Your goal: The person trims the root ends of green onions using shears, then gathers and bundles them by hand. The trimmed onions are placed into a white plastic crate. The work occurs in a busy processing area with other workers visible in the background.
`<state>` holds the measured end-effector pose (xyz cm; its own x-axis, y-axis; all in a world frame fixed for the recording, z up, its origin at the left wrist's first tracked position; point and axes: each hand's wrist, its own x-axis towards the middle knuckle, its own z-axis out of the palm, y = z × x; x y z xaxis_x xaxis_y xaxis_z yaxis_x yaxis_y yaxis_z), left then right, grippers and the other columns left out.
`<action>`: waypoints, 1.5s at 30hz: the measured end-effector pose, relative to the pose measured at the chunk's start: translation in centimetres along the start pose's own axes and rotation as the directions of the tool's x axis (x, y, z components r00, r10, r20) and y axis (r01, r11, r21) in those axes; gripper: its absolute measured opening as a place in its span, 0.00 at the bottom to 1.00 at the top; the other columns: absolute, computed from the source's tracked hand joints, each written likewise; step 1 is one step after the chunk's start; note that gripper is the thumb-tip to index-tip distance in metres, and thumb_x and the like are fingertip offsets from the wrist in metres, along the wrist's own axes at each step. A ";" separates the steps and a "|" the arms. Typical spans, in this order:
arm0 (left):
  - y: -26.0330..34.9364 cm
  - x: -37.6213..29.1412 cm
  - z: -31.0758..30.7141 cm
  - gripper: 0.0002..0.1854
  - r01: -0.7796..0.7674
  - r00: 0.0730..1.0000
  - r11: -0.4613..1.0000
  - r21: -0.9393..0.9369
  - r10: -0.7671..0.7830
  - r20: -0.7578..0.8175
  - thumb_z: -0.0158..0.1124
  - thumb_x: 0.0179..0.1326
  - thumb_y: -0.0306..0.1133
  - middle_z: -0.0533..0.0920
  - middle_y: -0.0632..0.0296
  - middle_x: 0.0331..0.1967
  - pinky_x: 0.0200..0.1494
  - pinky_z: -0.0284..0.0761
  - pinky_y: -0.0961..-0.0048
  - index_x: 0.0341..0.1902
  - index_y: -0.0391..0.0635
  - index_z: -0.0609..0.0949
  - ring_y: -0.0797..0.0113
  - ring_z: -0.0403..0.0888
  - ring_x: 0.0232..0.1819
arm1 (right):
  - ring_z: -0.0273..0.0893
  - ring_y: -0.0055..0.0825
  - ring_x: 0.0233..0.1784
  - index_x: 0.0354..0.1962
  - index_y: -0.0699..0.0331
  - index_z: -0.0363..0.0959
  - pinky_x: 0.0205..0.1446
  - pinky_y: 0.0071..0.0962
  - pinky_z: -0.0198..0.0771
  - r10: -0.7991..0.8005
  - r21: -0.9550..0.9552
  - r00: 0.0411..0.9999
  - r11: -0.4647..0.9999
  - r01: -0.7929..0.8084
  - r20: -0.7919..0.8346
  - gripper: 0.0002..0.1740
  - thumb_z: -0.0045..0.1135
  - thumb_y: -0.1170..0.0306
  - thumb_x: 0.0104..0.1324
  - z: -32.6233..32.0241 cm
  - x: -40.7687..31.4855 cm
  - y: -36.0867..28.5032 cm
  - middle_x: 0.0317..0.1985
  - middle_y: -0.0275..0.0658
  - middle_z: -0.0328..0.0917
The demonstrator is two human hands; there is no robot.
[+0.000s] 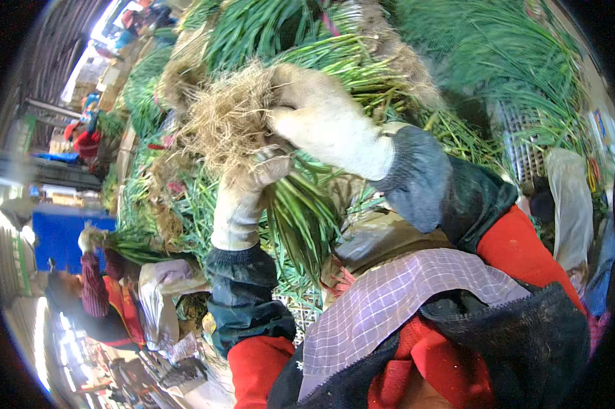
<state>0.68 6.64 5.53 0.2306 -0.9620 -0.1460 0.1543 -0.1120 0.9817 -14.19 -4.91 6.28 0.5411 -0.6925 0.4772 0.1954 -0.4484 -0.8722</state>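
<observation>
Both of my hands wear off-white knitted work gloves with dark sleeve covers. My left hand (251, 189) is closed around a bunch of leafy green stalks (305, 220), likely spring onions or green garlic, just below the roots. Dry tan fibrous roots (225, 115) spread from the bunch's upper end, and the leaves hang down towards my lap. On the far side of the root end, my right hand (322, 117) is bent with its fingers on the roots. Its fingertips are partly hidden by roots.
Loose green stalks (379, 76) and large leafy bundles (491, 61) lie ahead and to the right. A plastic crate (517, 148) stands at the right. To the left, a co-worker (113, 301) holds another rooted bunch (133, 245). A purple checked apron (389, 301) covers my lap.
</observation>
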 end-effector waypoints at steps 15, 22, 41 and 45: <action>-3.4 -1.1 -5.0 0.21 -0.209 0.976 0.977 0.044 0.205 0.075 0.59 0.71 0.27 0.79 0.56 0.58 0.58 0.80 0.64 0.66 0.39 0.72 0.60 0.81 0.54 | 0.70 0.46 0.68 0.70 0.61 0.61 0.70 0.40 0.65 -0.115 -0.025 0.975 0.992 0.122 0.189 0.41 0.50 0.40 0.73 -1.0 -6.4 4.2 0.65 0.47 0.72; -7.5 1.1 -6.4 0.22 -0.099 0.948 0.918 0.383 -0.030 0.318 0.51 0.78 0.38 0.77 0.55 0.61 0.61 0.77 0.57 0.69 0.42 0.69 0.58 0.77 0.60 | 0.76 0.41 0.61 0.64 0.60 0.70 0.68 0.35 0.69 -0.271 -0.147 0.897 0.930 0.338 0.350 0.32 0.59 0.50 0.69 -3.1 -4.3 9.6 0.60 0.45 0.77; 0.5 -0.5 -4.2 0.20 0.046 0.999 0.998 0.042 -0.045 -0.019 0.57 0.70 0.40 0.81 0.56 0.47 0.47 0.82 0.56 0.61 0.45 0.75 0.57 0.81 0.44 | 0.72 0.40 0.62 0.43 0.39 0.84 0.71 0.48 0.58 0.360 -0.976 0.921 -0.094 0.195 0.150 0.13 0.51 0.63 0.69 -19.4 5.5 28.9 0.48 0.33 0.81; 0.6 0.4 -2.1 0.22 0.033 0.982 0.995 0.092 -0.015 -0.191 0.68 0.60 0.27 0.81 0.56 0.44 0.46 0.83 0.55 0.58 0.42 0.75 0.57 0.83 0.40 | 0.78 0.39 0.45 0.29 0.60 0.78 0.66 0.43 0.65 0.137 -0.906 0.911 0.233 0.353 0.389 0.07 0.61 0.66 0.60 -16.8 6.2 21.8 0.34 0.38 0.80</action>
<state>2.85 6.73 5.79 0.4071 -0.8952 -0.1812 0.0731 -0.1658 0.9834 -20.30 -28.43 -7.96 0.8380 -0.4721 0.2735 -0.5053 -0.8607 0.0627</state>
